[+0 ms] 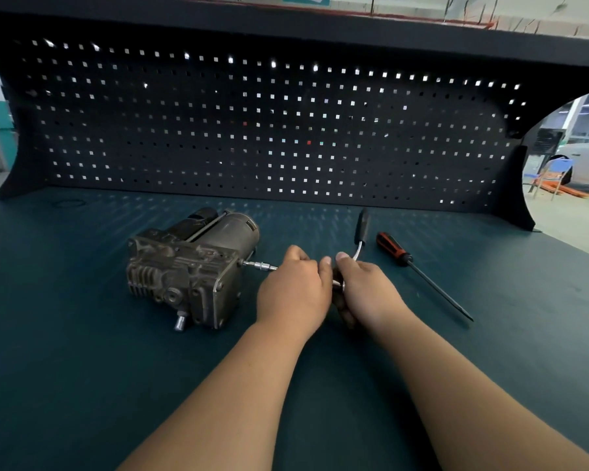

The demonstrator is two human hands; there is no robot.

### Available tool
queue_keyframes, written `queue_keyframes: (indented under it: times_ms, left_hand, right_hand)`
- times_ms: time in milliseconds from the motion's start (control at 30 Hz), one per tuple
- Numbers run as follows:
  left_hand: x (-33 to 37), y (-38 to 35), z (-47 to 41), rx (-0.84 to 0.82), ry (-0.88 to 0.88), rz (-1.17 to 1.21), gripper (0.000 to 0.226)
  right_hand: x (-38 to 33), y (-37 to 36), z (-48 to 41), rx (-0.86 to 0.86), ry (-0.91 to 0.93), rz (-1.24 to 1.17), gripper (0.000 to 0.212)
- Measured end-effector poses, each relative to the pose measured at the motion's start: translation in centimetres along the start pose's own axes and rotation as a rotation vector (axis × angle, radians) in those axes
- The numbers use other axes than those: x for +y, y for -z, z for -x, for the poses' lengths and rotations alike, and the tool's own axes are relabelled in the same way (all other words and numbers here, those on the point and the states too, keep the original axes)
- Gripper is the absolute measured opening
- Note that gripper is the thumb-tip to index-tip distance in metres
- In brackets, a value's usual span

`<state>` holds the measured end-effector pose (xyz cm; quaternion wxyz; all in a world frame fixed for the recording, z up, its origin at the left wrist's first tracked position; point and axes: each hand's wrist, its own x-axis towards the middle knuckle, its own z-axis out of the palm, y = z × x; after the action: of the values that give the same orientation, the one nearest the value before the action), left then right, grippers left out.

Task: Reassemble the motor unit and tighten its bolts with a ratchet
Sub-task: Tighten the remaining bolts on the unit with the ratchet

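Bolt-tightening step is judged to be in hand: the motor unit (187,266) is seen assembled, lying left of ctr on the bench (82,368), and a socket extension bar (261,265) is seated against its right face; the bolt itself is hidden by the socket. The bar is grasped by the curled fingers of the left hand (293,290) at mid-frame. The ratchet (361,232) is gripped at its head end by the right hand (364,290), thumb raised, w/ the black handle pointing to the upper frame. Next, the handle probably has to be swung while the bar is kept square to the bolt. Counted: 1 motor unit, 1 ratchet w/ 1 extension bar, 1 screwdriver (393,248) lying untouched right of ctr, 1 pegboard (252,130) behind, 2 hands.
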<state>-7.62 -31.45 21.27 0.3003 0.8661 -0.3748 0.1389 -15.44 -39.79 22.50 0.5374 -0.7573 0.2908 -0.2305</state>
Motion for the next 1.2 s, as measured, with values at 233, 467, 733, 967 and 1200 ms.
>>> queue_keyframes:
  times_ms: [233, 467, 733, 967, 1200]
  left_hand:
    - [0.5, 0.6, 0.0, 0.057, 0.016, 0.104, 0.050]
    - [0.5, 0.5, 0.0, 0.049, 0.033, 0.116, 0.050]
    - [0.6, 0.5, 0.2, 0.033, 0.050, 0.122, 0.049]
    - [0.6, 0.5, 0.2, 0.016, 0.072, 0.086, 0.047]
    - [0.6, 0.7, 0.2, 0.055, 0.041, 0.119, 0.043]
  right_hand:
    - [0.3, 0.9, 0.8, 0.111, 0.504, 0.343, 0.014]
    - [0.1, 2.1, 1.2, -0.015, 0.578, 0.327, 0.019]
    - [0.1, 1.3, 0.8, 0.028, 0.457, 0.248, 0.016]
    - [-1.5, -0.1, 0.0, -0.041, -0.182, -0.124, 0.043]
    - [-1.7, -0.1, -0.3, -0.089, -0.291, -0.249, 0.035]
